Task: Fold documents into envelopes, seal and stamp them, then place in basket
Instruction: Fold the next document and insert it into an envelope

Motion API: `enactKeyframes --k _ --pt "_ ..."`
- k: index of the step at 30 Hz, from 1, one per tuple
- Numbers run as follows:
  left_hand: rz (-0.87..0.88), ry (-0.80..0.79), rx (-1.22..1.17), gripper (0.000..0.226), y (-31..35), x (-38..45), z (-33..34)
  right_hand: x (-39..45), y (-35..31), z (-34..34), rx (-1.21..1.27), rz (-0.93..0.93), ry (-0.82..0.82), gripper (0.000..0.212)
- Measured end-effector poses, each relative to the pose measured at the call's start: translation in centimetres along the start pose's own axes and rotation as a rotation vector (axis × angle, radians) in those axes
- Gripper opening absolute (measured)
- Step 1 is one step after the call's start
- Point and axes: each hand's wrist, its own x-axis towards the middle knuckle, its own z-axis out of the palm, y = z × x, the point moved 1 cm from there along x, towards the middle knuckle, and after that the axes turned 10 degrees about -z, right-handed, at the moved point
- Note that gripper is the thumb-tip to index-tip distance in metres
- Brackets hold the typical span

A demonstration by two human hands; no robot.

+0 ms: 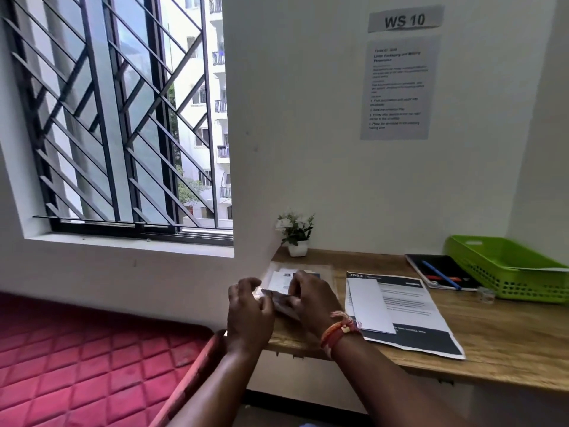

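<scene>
Head view: desk by a barred window, both hands working at its left end.
Basket: green, far right, well apart from the hands.
Documents: printed sheets with one folded sheet on top, just right of the hands.
Envelope: brown, blurred, between the hands.
Left hand: fingers curled, pinching its left edge.
Right hand: curled over its right side; exact grip unclear.
Advice: probably opening it; keep the flap clear and the mouth wide.

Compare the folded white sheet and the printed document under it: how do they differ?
1. The folded white sheet is narrow and blank on its visible face; the printed document is wide and full of text, with dark bands at top and bottom.
2. The folded sheet lies on top, over the document's left part; the document lies unfolded beneath it.
Shared: both are paper, flat on the wooden desk, untouched by either hand.
</scene>
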Motion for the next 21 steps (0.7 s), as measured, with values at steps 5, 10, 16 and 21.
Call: enactKeyframes --k 5,10,16,21 --pt "-0.064 -0.081 0.063 0.040 -0.8 -0.8 0.2 0.0 0.2 0.0 0.082 0.061 0.033 0.019" --pt "0.087 0.037 -0.063 0.039 1.5 -0.2 -0.3 0.5 -2.1 -1.6 0.106 -0.054 0.113 0.010" --pt "0.182 0.041 -0.292 0.035 6.9 0.3 -2.5 1.7 -5.9 -5.5 0.357 -0.044 0.207 0.045" --pt "0.406 0.063 -0.283 0.029 10.8 0.4 -3.6 2.4 -8.3 -7.9 0.648 -0.040 0.251 0.041"
